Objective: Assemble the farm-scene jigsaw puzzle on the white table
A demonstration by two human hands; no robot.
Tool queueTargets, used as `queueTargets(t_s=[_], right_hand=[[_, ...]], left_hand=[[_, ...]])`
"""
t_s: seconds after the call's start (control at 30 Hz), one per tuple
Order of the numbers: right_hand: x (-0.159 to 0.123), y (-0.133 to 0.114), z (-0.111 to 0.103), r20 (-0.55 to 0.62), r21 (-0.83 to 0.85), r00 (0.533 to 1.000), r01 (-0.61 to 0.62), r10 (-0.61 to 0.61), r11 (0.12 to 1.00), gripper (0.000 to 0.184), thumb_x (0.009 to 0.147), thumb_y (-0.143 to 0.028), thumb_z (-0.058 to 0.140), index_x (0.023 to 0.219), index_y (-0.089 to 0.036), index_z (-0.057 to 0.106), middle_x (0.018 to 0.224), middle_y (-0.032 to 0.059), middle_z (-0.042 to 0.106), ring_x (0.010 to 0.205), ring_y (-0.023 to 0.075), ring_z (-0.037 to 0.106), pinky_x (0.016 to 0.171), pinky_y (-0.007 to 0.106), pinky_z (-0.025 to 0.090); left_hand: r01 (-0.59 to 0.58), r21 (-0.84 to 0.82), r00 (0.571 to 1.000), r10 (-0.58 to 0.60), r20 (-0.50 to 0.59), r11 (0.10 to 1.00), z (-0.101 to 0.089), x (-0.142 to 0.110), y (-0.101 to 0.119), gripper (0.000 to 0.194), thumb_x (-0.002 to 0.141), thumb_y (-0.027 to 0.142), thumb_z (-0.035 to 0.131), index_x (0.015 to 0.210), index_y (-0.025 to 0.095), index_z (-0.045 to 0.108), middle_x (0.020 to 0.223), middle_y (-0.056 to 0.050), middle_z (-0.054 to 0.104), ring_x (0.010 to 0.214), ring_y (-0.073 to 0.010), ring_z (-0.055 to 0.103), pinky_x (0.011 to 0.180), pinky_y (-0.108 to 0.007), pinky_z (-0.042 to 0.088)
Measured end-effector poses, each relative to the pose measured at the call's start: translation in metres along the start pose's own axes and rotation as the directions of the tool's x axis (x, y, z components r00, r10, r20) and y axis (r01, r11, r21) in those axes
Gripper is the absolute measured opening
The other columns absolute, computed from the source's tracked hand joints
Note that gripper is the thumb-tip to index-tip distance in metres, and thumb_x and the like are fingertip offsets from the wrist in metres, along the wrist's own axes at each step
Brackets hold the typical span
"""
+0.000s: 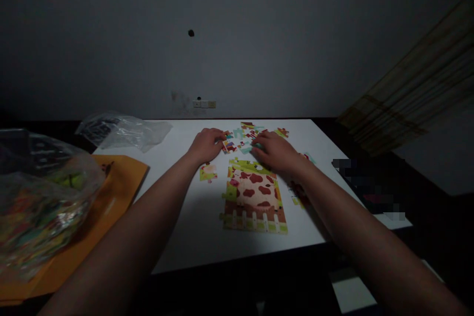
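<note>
A partly joined jigsaw puzzle (255,195) lies flat on the white table, showing a brown-spotted cow above a white fence. Beyond it, loose puzzle pieces (247,134) are scattered between my hands. My left hand (207,145) rests at the left of this cluster, its fingers curled against a colourful puzzle piece (229,147). On the other side, my right hand (274,150) reaches over pale blue pieces (245,147), fingers bent and apart, touching the pile. A single piece (208,172) sits left of the joined part. Several more pieces (298,197) are partly hidden by my right forearm.
At the left, a clear plastic bag of colourful pieces (44,222) sits on an orange envelope (128,170). A crumpled clear bag (137,133) lies at the table's back left corner. The white table (196,237) ends near a wall with sockets (204,104); a curtain (396,103) hangs right.
</note>
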State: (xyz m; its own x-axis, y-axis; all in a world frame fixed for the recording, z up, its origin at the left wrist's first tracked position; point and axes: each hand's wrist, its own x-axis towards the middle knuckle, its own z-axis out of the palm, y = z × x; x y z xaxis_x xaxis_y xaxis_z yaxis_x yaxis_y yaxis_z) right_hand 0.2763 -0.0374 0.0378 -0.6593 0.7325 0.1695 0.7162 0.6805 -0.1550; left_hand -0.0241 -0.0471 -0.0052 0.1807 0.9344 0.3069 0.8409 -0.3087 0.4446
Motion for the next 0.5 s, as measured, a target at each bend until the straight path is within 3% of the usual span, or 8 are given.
queueTargets(t_s=[0.23,0.37,0.5], right_hand=[[0.034,-0.005,0.018,0.082,-0.016,0.982,-0.170,0.171,0.985,0.051,0.101,-0.057,0.073,0.139,-0.023,0.080,0.142,0.0227,0.071,0.135,0.0440,0.061,0.113,0.059,0.049],[0.042,-0.006,0.017,0.128,0.050,0.970,-0.214,0.206,0.976,0.046,0.096,-0.047,0.079,0.134,-0.020,0.081,0.140,0.0230,0.072,0.135,0.0425,0.063,0.116,0.057,0.049],[0.045,-0.015,0.020,0.086,0.070,0.976,-0.208,0.202,0.976,0.044,0.093,-0.051,0.082,0.125,-0.021,0.082,0.140,0.0229,0.072,0.135,0.0444,0.063,0.119,0.062,0.048]], left_hand=[[-0.019,-0.002,0.997,0.019,-0.073,1.000,0.002,-0.003,-0.001,0.033,0.094,0.018,0.065,0.115,0.025,0.089,0.159,-0.010,0.067,0.150,-0.0346,0.058,0.132,-0.055,0.047],[-0.021,0.002,0.998,0.021,-0.056,1.000,0.004,-0.003,-0.002,0.032,0.094,0.019,0.066,0.116,0.026,0.089,0.158,-0.011,0.066,0.150,-0.0351,0.057,0.132,-0.057,0.047],[0.008,-0.036,0.997,-0.011,-0.077,0.999,0.005,-0.001,-0.003,0.031,0.093,0.019,0.067,0.115,0.025,0.089,0.156,-0.011,0.068,0.148,-0.0349,0.059,0.133,-0.057,0.046]])
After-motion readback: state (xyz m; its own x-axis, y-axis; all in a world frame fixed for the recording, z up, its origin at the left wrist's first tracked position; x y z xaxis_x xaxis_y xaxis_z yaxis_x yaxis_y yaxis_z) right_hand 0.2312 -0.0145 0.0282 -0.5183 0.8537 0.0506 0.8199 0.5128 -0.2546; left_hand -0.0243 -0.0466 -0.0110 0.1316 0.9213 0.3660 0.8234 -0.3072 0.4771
